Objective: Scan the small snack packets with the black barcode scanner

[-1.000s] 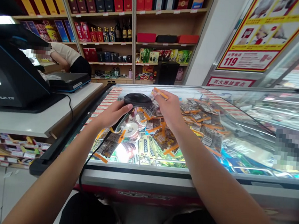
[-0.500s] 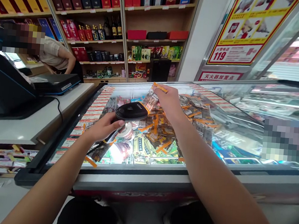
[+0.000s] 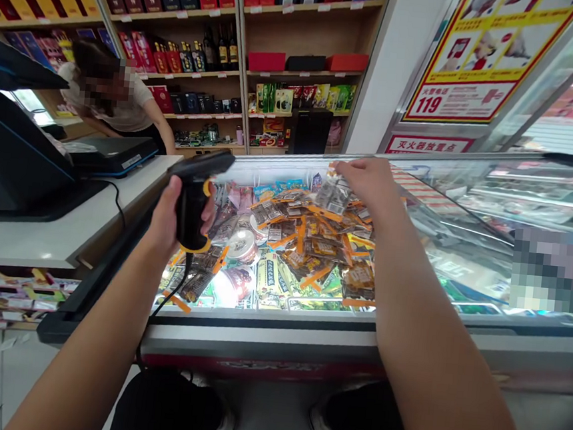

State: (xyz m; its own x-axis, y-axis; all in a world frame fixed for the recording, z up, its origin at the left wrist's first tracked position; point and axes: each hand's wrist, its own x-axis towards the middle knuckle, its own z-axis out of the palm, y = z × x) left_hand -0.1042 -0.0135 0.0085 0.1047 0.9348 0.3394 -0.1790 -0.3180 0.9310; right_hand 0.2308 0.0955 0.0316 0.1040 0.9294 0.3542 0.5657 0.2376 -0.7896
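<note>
A black barcode scanner point(image 3: 192, 212) with yellow trim stands upright in my left hand point(image 3: 166, 216), fingers wrapped round its grip. Its cord hangs over the freezer's front edge. My right hand point(image 3: 372, 182) pinches the top of a clear packet point(image 3: 332, 196) with orange ends. The packet hangs over a heap of similar brown-filled packets point(image 3: 321, 245) inside the chest freezer point(image 3: 276, 334). More such packets point(image 3: 201, 276) lie below the scanner. Round tubs point(image 3: 242, 246) and green packets point(image 3: 273, 277) lie between.
A counter point(image 3: 38, 237) with a dark till machine point(image 3: 15, 158) stands at the left, a person point(image 3: 120, 103) bending behind it. Sliding glass point(image 3: 443, 255) covers the freezer's right part. Shelves point(image 3: 308, 16) of boxes and bottles line the back wall.
My left hand has drawn the scanner left, away from the packet, and turned it upright. My right hand has moved right with the packet. The person behind the counter has shifted right.
</note>
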